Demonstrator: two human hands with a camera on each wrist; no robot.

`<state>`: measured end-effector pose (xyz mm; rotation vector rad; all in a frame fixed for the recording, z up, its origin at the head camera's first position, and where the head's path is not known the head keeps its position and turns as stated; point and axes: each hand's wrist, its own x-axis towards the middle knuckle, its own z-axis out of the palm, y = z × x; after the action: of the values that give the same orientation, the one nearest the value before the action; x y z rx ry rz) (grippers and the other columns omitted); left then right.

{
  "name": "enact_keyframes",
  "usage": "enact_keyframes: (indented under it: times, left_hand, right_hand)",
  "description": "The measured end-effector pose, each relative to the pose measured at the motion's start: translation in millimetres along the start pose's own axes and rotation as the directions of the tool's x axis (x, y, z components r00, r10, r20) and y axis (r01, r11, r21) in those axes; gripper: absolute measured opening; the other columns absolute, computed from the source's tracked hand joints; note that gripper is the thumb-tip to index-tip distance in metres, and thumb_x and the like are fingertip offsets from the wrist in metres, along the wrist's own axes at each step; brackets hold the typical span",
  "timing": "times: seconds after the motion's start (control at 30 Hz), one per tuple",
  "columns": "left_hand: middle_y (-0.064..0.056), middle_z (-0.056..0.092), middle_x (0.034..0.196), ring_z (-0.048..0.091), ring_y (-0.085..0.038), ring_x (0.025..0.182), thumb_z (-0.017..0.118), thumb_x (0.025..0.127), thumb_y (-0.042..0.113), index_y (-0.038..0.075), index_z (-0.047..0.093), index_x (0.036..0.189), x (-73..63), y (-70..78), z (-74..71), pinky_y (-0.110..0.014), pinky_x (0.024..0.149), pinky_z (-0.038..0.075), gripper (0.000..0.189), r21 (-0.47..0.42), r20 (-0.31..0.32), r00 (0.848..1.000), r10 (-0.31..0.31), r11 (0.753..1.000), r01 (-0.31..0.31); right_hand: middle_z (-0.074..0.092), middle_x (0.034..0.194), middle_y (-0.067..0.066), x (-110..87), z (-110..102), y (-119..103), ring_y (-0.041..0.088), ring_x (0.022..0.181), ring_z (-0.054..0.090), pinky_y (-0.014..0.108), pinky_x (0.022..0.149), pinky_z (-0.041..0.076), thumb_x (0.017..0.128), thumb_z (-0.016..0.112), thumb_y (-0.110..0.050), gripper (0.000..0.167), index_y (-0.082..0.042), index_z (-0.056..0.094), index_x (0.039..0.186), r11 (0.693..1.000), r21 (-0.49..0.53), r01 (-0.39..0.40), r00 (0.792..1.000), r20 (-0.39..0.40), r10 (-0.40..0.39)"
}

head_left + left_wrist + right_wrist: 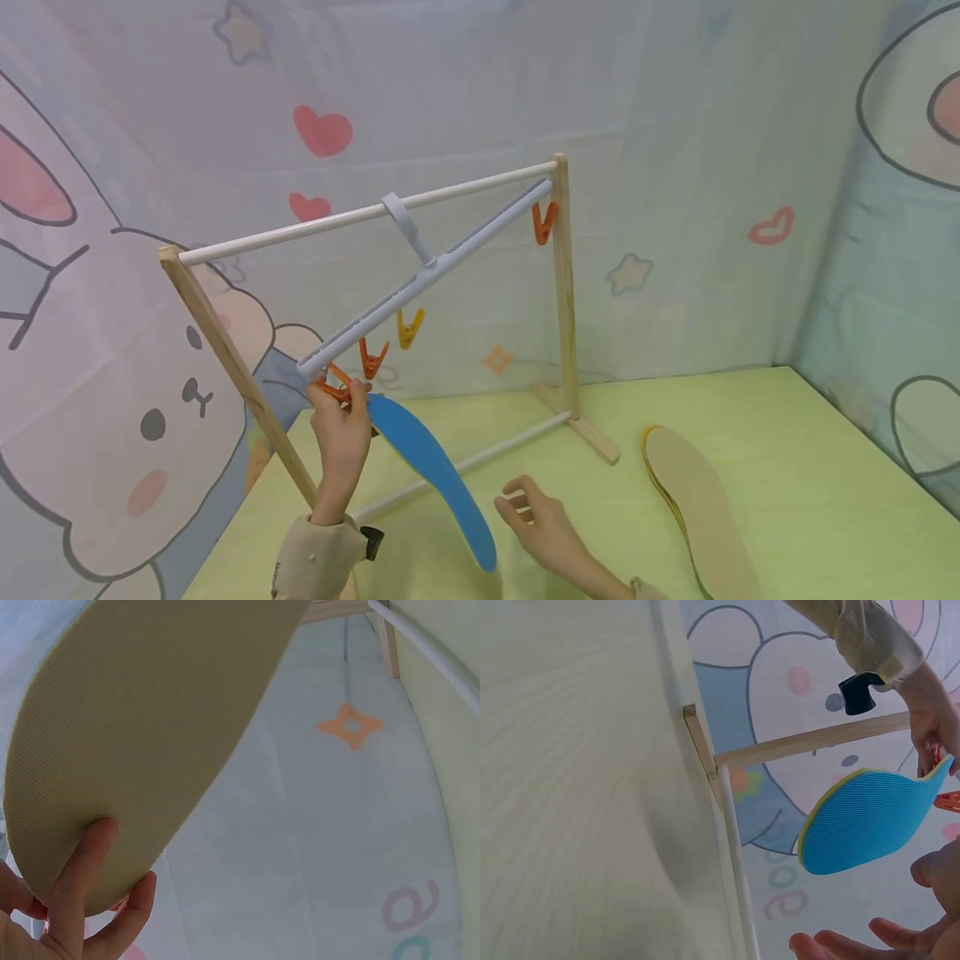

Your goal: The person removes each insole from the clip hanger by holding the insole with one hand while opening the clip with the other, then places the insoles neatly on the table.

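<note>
My left hand (341, 442) is raised at the low end of a white hanger (375, 315), gripping the upper end of a blue insole (438, 467). An orange clothespin (335, 387) sits among those fingers; how far it bites the insole is hidden. In the left wrist view, fingers lie against the insole's beige underside (157, 727). The insole slants down to the right, its ribbed blue face (870, 821) showing in the right wrist view. Close to its free lower end is my right hand (543, 529), loosely curved and holding nothing.
The tilted hanger hooks over the top bar (300, 229) of a wooden-legged rack. More clothespins hang from it: orange (372, 358), yellow (409, 328), and another orange one (543, 222) at the high end. Stacked beige insoles (697, 508) lie on the green table (810, 467) at right.
</note>
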<state>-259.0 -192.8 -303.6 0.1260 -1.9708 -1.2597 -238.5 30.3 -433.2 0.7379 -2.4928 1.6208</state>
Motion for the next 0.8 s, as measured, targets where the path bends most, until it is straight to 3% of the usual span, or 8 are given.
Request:
enact_keyframes:
  times: [0.1, 0.27, 0.33, 0.57, 0.8]
  left_hand:
    - [-0.028, 0.063, 0.097, 0.063, -0.031, 0.079, 0.040, 0.094, 0.012, -0.008, 0.026, 0.121, -0.8, 1.6, -0.1, -0.009, 0.052, 0.041, 0.037, -0.013, 0.009, 1.000, -0.005, 1.000, 0.005]
    - [-0.027, 0.063, 0.098, 0.055, 0.005, 0.063, 0.039, 0.094, 0.015, -0.008, 0.026, 0.122, -1.6, 3.3, -0.5, -0.013, 0.048, 0.040, 0.038, -0.006, 0.019, 0.999, -0.026, 1.000, 0.027]
    - [-0.027, 0.063, 0.098, 0.049, 0.013, 0.060, 0.039, 0.094, 0.015, -0.008, 0.026, 0.122, -2.1, 4.4, -0.4, -0.014, 0.047, 0.039, 0.038, 0.000, 0.017, 0.999, -0.032, 0.999, 0.032]
    - [-0.026, 0.064, 0.098, 0.048, 0.012, 0.059, 0.038, 0.094, 0.015, -0.007, 0.025, 0.122, -2.4, 2.8, 0.6, -0.015, 0.046, 0.038, 0.038, 0.002, 0.013, 0.999, -0.032, 0.999, 0.032]
    - [-0.024, 0.064, 0.097, 0.047, 0.013, 0.059, 0.039, 0.094, 0.015, -0.007, 0.025, 0.123, -2.8, 0.1, 1.7, -0.017, 0.044, 0.036, 0.039, 0.007, 0.010, 1.000, -0.025, 1.000, 0.025]
  right_hand:
    - [0.065, 0.097, 0.023, 0.1, 1.8, 0.7, 0.030, 0.078, 0.064, 0.033, 0.062, 0.051, 0.092, 0.046, -0.033, 0.032, -0.004, 0.048, 0.105, 1.000, 0.011, -0.002, 1.000, 0.010, 0.002]
    - [0.064, 0.099, 0.026, 1.2, 6.3, 3.9, 0.034, 0.078, 0.064, 0.028, 0.060, 0.050, 0.094, 0.041, -0.034, 0.036, -0.002, 0.046, 0.111, 0.998, 0.050, -0.024, 0.999, 0.028, 0.023]
    - [0.062, 0.101, 0.029, 1.8, 8.1, 5.4, 0.033, 0.078, 0.065, 0.028, 0.057, 0.051, 0.095, 0.039, -0.033, 0.037, -0.001, 0.044, 0.114, 0.994, 0.098, -0.050, 0.998, 0.046, 0.046]
    - [0.060, 0.101, 0.027, 1.5, 9.5, 5.8, 0.021, 0.072, 0.063, 0.028, 0.051, 0.052, 0.096, 0.036, -0.030, 0.042, 0.003, 0.038, 0.122, 0.956, 0.255, -0.143, 0.986, 0.123, 0.114]
    - [0.061, 0.097, 0.015, -0.6, 2.8, 1.6, 0.015, 0.074, 0.060, 0.031, 0.057, 0.053, 0.093, 0.041, -0.040, 0.053, 0.004, 0.041, 0.123, 0.895, 0.362, -0.260, 0.956, 0.224, 0.187]
